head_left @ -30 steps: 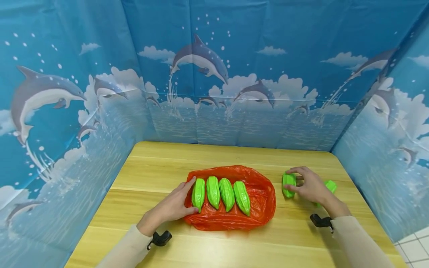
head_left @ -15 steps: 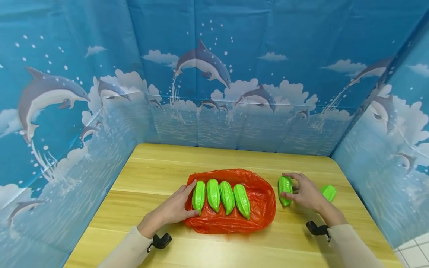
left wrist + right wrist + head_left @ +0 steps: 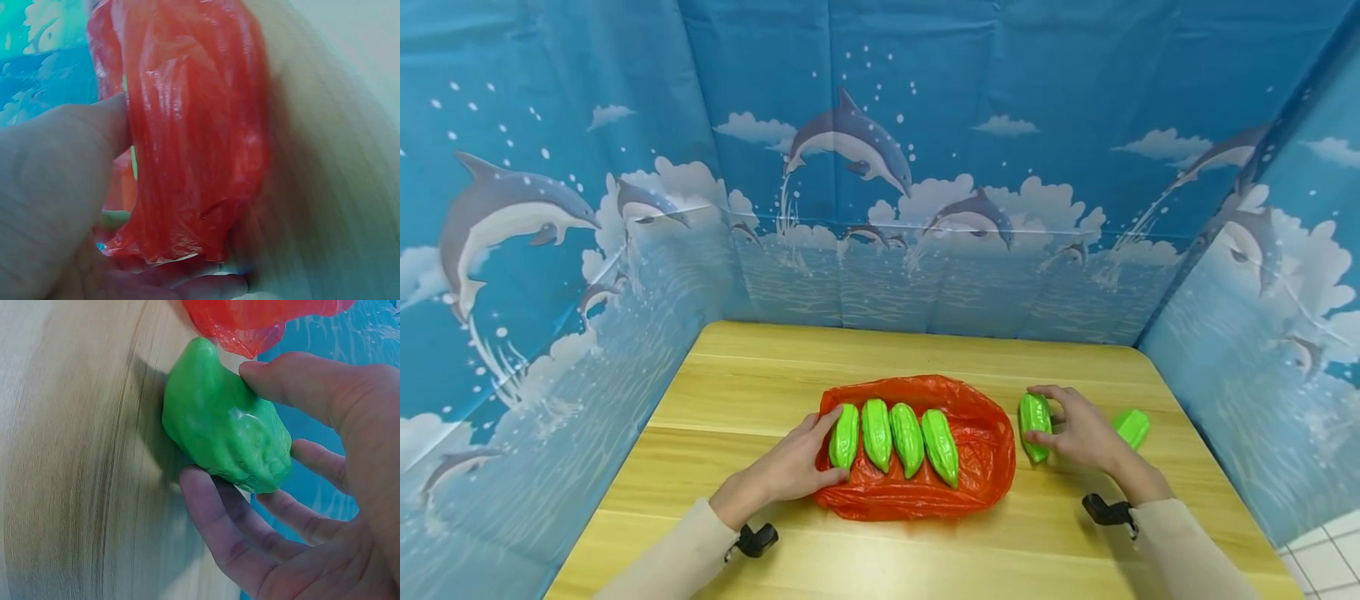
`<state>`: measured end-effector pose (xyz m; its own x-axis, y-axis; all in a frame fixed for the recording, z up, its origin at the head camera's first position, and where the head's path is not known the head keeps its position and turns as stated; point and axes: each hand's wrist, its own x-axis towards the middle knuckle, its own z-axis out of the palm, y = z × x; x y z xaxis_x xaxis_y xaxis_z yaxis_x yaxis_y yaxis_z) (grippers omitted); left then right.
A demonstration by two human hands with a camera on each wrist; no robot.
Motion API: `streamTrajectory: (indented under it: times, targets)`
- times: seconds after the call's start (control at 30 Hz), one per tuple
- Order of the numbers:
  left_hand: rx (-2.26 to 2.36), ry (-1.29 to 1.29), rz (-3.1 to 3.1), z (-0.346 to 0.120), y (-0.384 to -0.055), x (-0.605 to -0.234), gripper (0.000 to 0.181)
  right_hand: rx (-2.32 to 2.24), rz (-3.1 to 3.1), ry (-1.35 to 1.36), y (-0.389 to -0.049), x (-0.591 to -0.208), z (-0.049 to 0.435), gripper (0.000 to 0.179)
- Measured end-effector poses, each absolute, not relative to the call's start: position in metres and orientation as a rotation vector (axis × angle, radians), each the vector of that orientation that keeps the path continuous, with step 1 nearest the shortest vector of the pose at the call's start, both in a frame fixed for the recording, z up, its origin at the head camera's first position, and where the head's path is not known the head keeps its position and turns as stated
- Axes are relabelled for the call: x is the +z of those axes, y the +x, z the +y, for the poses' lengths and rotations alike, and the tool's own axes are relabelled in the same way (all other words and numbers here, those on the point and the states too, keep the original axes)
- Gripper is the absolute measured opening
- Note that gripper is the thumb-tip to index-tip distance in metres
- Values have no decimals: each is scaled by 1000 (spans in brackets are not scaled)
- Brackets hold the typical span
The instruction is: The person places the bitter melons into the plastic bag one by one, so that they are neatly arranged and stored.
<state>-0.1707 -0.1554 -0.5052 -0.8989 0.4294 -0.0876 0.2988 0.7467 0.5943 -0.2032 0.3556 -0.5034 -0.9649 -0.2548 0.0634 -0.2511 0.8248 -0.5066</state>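
A red plastic bag (image 3: 981,446) lies open in the middle of the table, with several glossy green bitter melons (image 3: 907,439) side by side in it. My left hand (image 3: 786,461) holds the bag's left end, thumb and fingers spread around its rim beside the leftmost melon. In the left wrist view, the thumb lies along the red film (image 3: 194,125) and the fingers pass beneath it. To the right of the bag, my right hand (image 3: 1078,427) grips another bitter melon (image 3: 219,419) between thumb and fingertips. That melon is close over the wood, its narrow end pointing toward me.
One more bitter melon (image 3: 1131,427) lies on the table past my right wrist. The wooden table (image 3: 737,358) is bordered at the back and sides by a blue curtain (image 3: 940,275) printed with dolphins. White floor tiles (image 3: 1326,558) show at the lower right.
My right hand has drawn its bitter melon leftward and slightly nearer to me, closer to the bag. My left hand stays at the bag's left end. The head view has shifted slightly.
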Motion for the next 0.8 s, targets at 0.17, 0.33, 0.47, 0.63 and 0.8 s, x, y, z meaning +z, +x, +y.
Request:
streamTrajectory:
  times: [0.17, 0.33, 0.47, 0.63, 0.8]
  targets:
    - [861, 570, 2729, -154, -170, -505, 109, -909, 2934, -405, -202, -502, 355, 85]
    - [870, 567, 2724, -154, -169, -504, 110, -987, 2870, -401, -202, -501, 355, 85]
    - [876, 573, 2723, -154, -169, -506, 111, -977, 2878, -388, -201, -500, 354, 85]
    - [890, 576, 2719, -154, -168, -507, 110, -968, 2902, -391, -199, -497, 352, 87]
    - [894, 583, 2728, -154, -168, -507, 111, -971, 2916, -432, -198, -490, 350, 86]
